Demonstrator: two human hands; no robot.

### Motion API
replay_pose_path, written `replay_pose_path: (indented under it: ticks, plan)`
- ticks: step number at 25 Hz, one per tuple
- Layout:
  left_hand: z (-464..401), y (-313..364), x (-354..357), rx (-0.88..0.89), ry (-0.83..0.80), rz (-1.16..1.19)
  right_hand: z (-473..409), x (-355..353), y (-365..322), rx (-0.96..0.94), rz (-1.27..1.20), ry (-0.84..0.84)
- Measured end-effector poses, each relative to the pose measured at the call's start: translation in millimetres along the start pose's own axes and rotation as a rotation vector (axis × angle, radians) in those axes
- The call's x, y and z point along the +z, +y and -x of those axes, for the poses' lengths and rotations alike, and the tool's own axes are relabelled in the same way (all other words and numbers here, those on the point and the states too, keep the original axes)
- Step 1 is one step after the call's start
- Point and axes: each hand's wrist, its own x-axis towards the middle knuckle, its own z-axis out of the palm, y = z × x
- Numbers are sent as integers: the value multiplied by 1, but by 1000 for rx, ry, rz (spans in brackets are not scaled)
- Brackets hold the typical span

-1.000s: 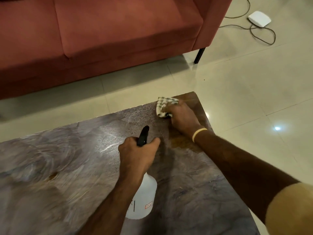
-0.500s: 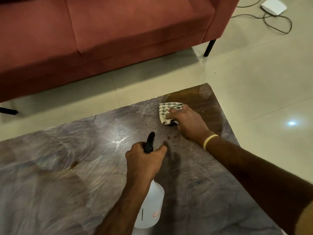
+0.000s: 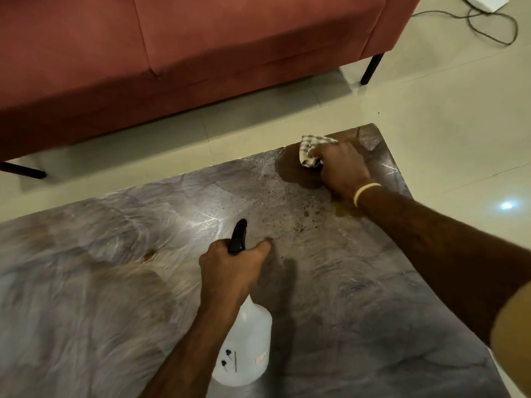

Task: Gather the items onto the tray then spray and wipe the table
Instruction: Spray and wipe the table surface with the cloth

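My left hand [image 3: 231,270] grips the neck of a white spray bottle [image 3: 245,346] with a black nozzle [image 3: 238,235], held above the middle of the marbled grey table [image 3: 100,268]. Near the table's far right corner my right hand [image 3: 342,168] holds a checked cloth [image 3: 309,149] and presses it on the tabletop. A wet dark patch and small droplets lie on the surface around and below the cloth. No tray is in view.
A red sofa [image 3: 186,53] with black legs stands on the pale tiled floor beyond the table. A white device [image 3: 482,1] with a looping cable [image 3: 494,27] lies on the floor at the top right.
My right hand has slid the cloth toward the far right corner of the table. My left hand keeps its grip on the spray bottle over the middle. The view has shifted.
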Motion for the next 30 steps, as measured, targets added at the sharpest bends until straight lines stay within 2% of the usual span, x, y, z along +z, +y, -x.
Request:
replay_pose_path:
  ticks: [1, 2, 5, 7, 8, 11, 12, 13, 15, 17, 19, 22, 23, 25, 27, 28, 29, 30]
  plan:
    - [-2, -4, -4, -8, 9, 2, -13, 0, -12, 76, -5, 22]
    - [-4, -5, -7, 2, 27, 0, -19, -1, -33, 59, -25, 23]
    - [-1, -6, -16, 24, 78, 17, 14, 15, -87, -262, -97, -55]
    - [-2, -6, -25, 8, 52, 12, 51, 25, -78, -472, -134, -139]
    - [-3, -6, -28, 10, 35, 6, 54, 24, -65, -475, -125, -142]
    - [-4, -12, -32, 83, 32, -12, 9, 16, -62, -96, -133, -108]
    - [-3, -15, -31, 103, 32, -26, -5, 14, -77, -32, -142, -61]
    - [-2, -17, -29, 113, 30, -36, -11, 14, -98, -46, -143, -42]
    - [2, -21, -30, 106, 26, -40, -1, 22, -132, -201, -145, -84]
    - [5, -21, -32, 79, 12, -22, 19, 26, -127, -391, -165, -171]
    - [6, -25, -36, 58, 2, -7, 12, 19, -104, -340, -141, -177]
    - [4, -30, -37, 80, 7, -18, -20, 17, -105, -66, -120, -60]
    - [4, -31, -37, 87, 11, -21, -15, 18, -119, -71, -157, -55]
    - [6, -30, -39, 79, 29, -1, 25, 29, -140, -235, -182, -109]
    - [9, -28, -44, 41, 32, 36, 93, 38, -131, -457, -186, -154]
    - [9, -28, -47, 25, 22, 46, 117, 36, -111, -504, -191, -174]
    - [9, -29, -48, 18, 10, 50, 125, 32, -86, -475, -177, -134]
    - [8, -31, -48, 19, 5, 51, 119, 30, -64, -349, -162, -91]
